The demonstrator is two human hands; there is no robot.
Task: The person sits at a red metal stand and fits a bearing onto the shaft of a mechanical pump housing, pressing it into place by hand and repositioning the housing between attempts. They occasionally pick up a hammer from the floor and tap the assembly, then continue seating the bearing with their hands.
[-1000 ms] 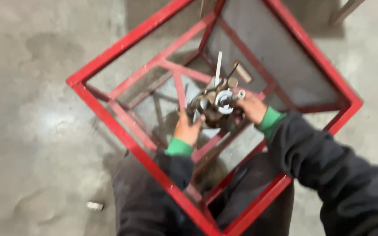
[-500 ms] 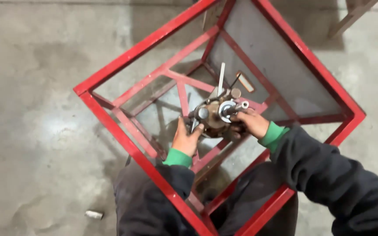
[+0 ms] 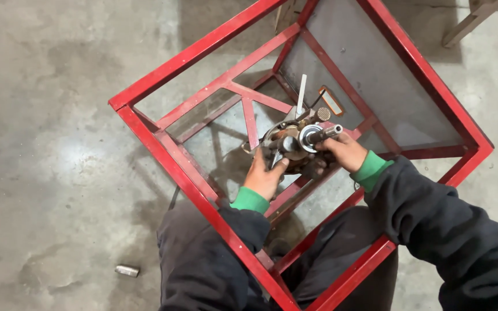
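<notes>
While the person crouched over the red frame [image 3: 203, 103], both hands were inside it, gripping a rusty metal part [image 3: 293, 147] between them. The part sat near the middle of the frame, just above the red cross-bars [image 3: 248, 106], and whether it rested on them could not be told.

Left hand [image 3: 265, 175]: fingers curled up onto the near side of the part, thumb pressed against its face, holding it. Green cuff [image 3: 249, 200] showed at the wrist under a dark sleeve.

Right hand [image 3: 341, 151]: fingers wrapped around the far side and underside of the part, holding it. Fingertips partly hidden behind the metal. Same green cuff, dark sleeve running to the lower right corner of the view.

Details on the part: a short steel shaft [image 3: 324, 133] stuck out toward the right, through a pale ring. A thin bright strip [image 3: 301, 95] stood up from the top. A knurled knob [image 3: 323, 114] sat just beside the shaft.

Frame: square tube, painted red, open on the near side, with a grey sheet panel [image 3: 370, 75] filling the far right side. It stood on the concrete floor [image 3: 47, 144]. A small metal cylinder [image 3: 127, 270] lay on the floor well apart from the frame, toward the lower left. The person's knees in dark trousers reached into the near corner of the frame.
</notes>
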